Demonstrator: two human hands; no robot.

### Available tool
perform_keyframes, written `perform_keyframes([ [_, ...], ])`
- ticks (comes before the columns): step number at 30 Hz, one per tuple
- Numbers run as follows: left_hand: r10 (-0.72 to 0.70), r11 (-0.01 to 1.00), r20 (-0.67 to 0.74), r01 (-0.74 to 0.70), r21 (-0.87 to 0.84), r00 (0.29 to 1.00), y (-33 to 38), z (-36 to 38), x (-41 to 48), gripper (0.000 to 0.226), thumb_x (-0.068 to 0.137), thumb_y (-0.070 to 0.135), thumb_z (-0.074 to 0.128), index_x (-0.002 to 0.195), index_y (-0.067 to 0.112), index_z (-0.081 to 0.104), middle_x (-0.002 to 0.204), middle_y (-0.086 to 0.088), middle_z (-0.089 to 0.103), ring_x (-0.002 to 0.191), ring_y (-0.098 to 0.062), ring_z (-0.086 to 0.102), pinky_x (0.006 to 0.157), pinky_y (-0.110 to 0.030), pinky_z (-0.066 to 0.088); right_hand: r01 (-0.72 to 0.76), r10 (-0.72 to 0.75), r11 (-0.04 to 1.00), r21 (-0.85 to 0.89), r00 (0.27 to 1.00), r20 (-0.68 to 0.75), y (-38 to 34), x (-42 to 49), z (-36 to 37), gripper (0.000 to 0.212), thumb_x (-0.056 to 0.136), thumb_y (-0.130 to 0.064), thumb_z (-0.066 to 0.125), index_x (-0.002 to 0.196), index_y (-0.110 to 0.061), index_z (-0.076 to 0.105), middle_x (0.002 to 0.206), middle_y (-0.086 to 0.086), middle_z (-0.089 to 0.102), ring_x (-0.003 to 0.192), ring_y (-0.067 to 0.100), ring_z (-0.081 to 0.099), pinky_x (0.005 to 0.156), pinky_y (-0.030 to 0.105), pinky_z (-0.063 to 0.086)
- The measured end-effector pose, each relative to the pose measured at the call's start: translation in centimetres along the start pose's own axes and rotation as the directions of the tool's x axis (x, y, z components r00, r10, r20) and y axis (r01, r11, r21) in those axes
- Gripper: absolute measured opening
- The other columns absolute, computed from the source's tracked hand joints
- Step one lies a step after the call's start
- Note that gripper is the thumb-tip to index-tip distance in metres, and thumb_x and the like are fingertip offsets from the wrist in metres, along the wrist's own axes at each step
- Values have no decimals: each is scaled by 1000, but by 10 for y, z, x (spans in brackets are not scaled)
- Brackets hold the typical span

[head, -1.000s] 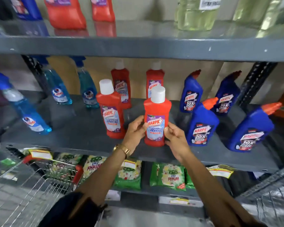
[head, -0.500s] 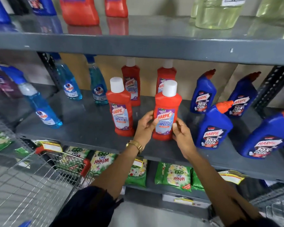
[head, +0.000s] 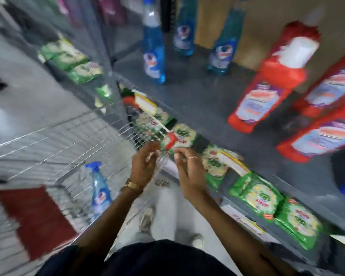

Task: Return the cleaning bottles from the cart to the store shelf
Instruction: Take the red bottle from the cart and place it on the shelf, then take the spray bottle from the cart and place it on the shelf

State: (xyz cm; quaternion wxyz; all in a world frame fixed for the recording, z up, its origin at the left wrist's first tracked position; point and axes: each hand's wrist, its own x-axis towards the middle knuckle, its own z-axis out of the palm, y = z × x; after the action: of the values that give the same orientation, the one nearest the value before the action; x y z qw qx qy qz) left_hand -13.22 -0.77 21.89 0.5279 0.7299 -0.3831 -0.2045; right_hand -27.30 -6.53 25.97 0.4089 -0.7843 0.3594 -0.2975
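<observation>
The view is blurred and tilted down to the left. A blue spray bottle (head: 99,191) lies in the wire cart (head: 54,140) at lower left. Red white-capped bottles (head: 267,90) stand on the grey shelf (head: 203,100) at right, and blue bottles (head: 153,56) stand further back on it. My left hand (head: 143,166) and my right hand (head: 189,172) hang side by side in front of the shelf edge, near the cart's right corner. Both hands hold nothing, and their fingers are loosely curled and apart.
Green detergent packs (head: 255,194) line the lower shelf under the grey one. Yellow price tags (head: 144,103) hang on the shelf edge. A red mat (head: 34,218) lies on the floor beyond the cart. My feet show below my hands.
Both hands have let go of the red bottle on the shelf and dropped down toward the cart. The view has swung down and left, bringing the cart's inside into sight.
</observation>
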Motion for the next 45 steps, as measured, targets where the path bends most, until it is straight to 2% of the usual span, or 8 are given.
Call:
perform_keyframes([
  [3,-385,915,-193,401,47,902,-88,-63,-23,26,86,-9,57,111,-10,60,114,-28,65,103,-39,64,94,-43,50,21,-4,998,-52,954,301,-13,12,75,24,96,-25,44,105,-11,61,105,12,66,102,30,58,91,41,45],
  [7,-716,654,-183,739,161,673,-173,-117,-47,31,90,9,57,113,-12,57,118,-32,61,108,-40,61,89,-37,42,-14,135,971,-241,858,495,-11,25,150,36,95,-25,44,126,-7,49,113,22,66,107,39,58,89,44,45],
  [12,-860,428,-160,855,294,485,-253,-139,-53,42,94,22,53,113,-16,53,120,-38,56,113,-46,54,90,-45,40,182,253,737,-650,819,515,13,35,196,54,91,-27,44,140,-11,30,106,21,69,96,39,64,76,42,48],
  [26,-979,193,-38,973,126,199,-323,-136,-44,61,62,14,87,114,-3,60,119,-21,65,105,-30,63,83,-34,49,268,250,604,-751,831,497,31,37,209,37,89,-30,46,124,-22,51,99,10,73,81,31,68,58,30,30],
  [32,-962,267,-28,956,124,273,-286,-132,-29,52,64,12,84,110,5,60,113,-15,67,95,-28,65,86,-36,55,175,261,701,-691,839,477,26,38,206,39,92,-34,44,131,-27,43,112,4,71,94,28,66,67,31,31],
  [36,-884,454,41,877,-156,465,-228,-148,-13,38,69,-3,77,102,5,59,97,-10,67,97,-31,65,75,-37,58,-205,397,902,-381,740,543,18,52,190,38,93,-32,51,129,-27,42,113,-8,62,105,23,62,76,28,39],
  [39,-759,552,120,730,-404,640,-166,-165,3,31,70,-8,71,93,8,60,74,3,75,80,-23,68,57,-24,59,-572,501,815,-88,622,602,5,72,168,53,90,-33,58,137,-20,39,132,3,55,115,23,56,95,45,49],
  [45,-468,627,268,530,-571,842,-49,-163,28,45,60,10,80,102,7,65,87,-2,78,80,-16,73,65,-25,59,-700,397,664,261,627,670,-31,81,108,62,80,-44,60,135,-18,46,132,1,60,111,12,62,93,32,52],
])
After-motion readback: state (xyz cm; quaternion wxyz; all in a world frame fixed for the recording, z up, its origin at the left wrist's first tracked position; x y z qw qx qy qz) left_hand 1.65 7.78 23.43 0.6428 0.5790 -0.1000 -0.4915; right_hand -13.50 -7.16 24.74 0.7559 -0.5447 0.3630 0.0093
